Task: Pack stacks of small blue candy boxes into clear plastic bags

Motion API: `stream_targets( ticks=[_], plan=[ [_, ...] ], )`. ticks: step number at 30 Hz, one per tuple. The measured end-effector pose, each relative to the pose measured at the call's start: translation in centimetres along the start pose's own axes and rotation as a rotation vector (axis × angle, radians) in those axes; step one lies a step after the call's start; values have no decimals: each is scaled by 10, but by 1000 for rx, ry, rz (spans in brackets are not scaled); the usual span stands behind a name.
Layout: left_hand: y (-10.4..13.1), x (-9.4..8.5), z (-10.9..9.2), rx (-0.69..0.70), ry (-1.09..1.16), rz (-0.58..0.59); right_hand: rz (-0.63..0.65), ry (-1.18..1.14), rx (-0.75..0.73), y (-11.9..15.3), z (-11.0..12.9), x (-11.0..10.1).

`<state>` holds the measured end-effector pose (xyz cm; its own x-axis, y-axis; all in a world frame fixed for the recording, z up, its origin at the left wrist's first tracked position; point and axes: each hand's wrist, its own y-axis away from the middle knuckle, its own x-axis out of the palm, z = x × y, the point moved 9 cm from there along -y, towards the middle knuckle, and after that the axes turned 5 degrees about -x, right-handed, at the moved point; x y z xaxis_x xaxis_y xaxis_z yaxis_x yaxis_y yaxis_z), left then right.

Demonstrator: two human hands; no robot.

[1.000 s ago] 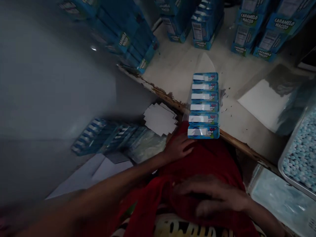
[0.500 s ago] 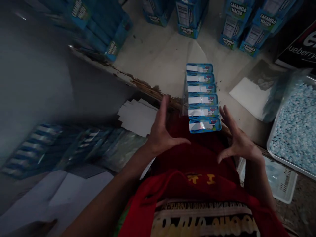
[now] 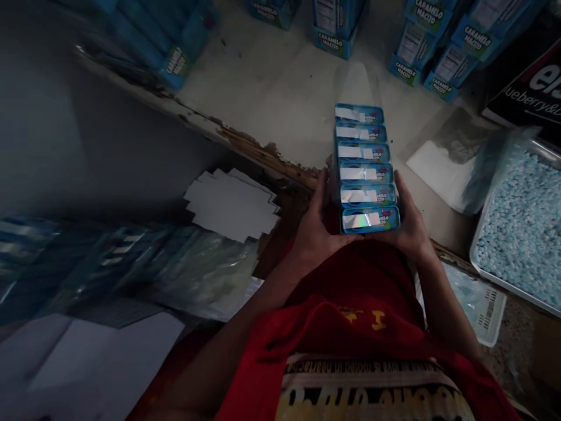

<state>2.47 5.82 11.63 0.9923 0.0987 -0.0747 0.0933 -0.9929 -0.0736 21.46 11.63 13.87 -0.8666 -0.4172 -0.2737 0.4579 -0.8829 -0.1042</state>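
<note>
Presently, left hand (image 3: pixel 312 234) and right hand (image 3: pixel 414 228) grip the near end of a row of six blue tins (image 3: pixel 367 173), fingers along the sides, thumbs at the front. Near end juts past the worktop (image 3: pixel 272 96) edge. Judgement: equal side pressure should keep tins flush; squeezing harder might buckle the row. Clear film (image 3: pixel 357 85) lies beyond its far end; best left uncreased. Blue cartons (image 3: pixel 333 44) stand farther back.

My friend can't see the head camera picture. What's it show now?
A person's left hand and right hand cup the near end of a row of six blue packs at the chipped edge of a table. To the right sits a tray of pale blue pieces.
</note>
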Motion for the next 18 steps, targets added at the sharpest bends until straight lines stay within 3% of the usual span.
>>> stream_targets(
  ticks=[5, 11, 14, 18],
  plan=[
    [-9, -4, -5, 89, 12, -89, -173, -84, 14, -3, -7, 2],
    [-17, -9, 2, 119, -54, -364, -376, -80, 30, -9, -9, 2],
    [-14, -13, -7, 194, -160, -418, -386, 68, 0, -7, -10, -8],
    [-3, -25, -24, 308, -309, -334, -250, 250, -80, 10, -4, -20]
  ],
)
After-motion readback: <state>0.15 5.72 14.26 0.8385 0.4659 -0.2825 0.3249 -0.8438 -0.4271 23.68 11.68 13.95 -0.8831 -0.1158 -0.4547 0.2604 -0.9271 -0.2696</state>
